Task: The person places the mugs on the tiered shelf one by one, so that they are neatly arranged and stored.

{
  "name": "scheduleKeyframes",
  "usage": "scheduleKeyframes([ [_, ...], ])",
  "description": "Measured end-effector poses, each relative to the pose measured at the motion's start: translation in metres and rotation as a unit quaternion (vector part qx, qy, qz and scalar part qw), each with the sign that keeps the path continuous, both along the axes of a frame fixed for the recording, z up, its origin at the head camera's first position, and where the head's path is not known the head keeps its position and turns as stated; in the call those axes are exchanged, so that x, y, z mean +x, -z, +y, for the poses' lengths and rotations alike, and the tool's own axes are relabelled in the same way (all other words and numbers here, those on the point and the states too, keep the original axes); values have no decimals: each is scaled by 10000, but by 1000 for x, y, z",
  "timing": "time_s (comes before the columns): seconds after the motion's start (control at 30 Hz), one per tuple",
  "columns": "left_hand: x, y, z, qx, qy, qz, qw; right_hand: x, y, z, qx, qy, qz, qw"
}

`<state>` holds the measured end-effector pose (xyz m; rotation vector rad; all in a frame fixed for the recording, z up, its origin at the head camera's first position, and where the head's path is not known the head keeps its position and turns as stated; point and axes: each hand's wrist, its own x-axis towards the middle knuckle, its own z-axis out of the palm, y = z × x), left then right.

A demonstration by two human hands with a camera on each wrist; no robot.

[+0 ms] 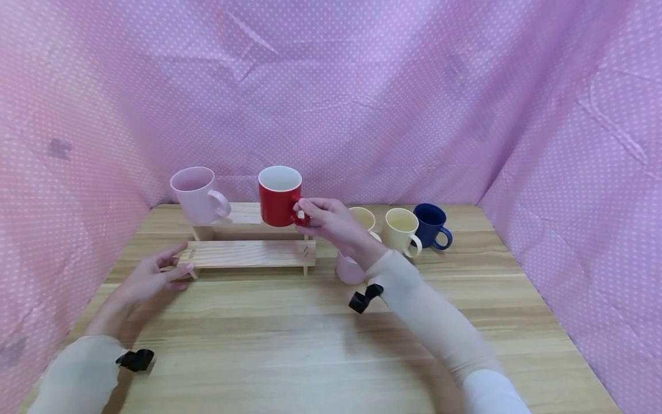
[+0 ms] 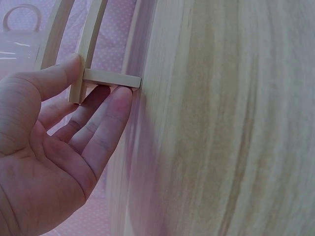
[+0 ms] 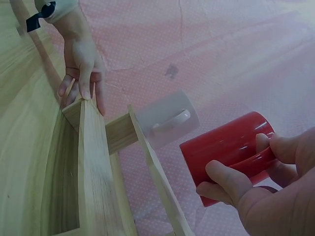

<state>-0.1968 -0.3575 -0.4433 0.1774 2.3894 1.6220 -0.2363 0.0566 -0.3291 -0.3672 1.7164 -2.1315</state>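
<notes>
My right hand (image 1: 336, 224) grips a red mug (image 1: 279, 198) by its handle. The mug is white inside and its mouth faces up in the head view. In the right wrist view it hangs apart from the upper board of a two-step wooden rack (image 3: 96, 172). A pale pink mug (image 1: 193, 198) stands on the left end of that upper board, handle to the right. At the left end of the lower board, my left hand (image 1: 150, 279) holds the rack, thumb on the board and fingers at the short leg (image 2: 110, 78).
To the right of the rack stand two cream mugs (image 1: 400, 227), a dark blue mug (image 1: 429, 224) and another pink mug (image 1: 349, 270), partly hidden by my right arm. The wooden table (image 1: 269, 345) is walled by pink dotted cloth (image 1: 331, 98).
</notes>
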Motion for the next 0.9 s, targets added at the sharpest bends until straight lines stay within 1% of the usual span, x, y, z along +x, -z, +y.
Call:
scheduleKeyframes([
  [0.1, 0, 0, 0, 15, 20, -19, 10000, -8, -1, -12, 86, -51, -19, 9999],
  [0.27, 1, 0, 1, -6, 24, -26, 10000, -18, 0, -29, 77, -57, -248, 9996],
  [0.33, 1, 0, 1, 6, 19, -20, 10000, -21, 2, -35, 123, -49, -272, 9995],
  [0.47, 2, -1, 2, 38, 51, -8, 10000, -27, 5, -45, 158, -23, -235, 9996],
  [0.7, 0, -1, 1, 19, 30, -8, 10000, -35, 9, -55, 407, 84, -83, 9991],
  [0.9, -2, -1, 1, -15, 20, -17, 10000, -41, 16, -61, 295, 153, -207, 9992],
])
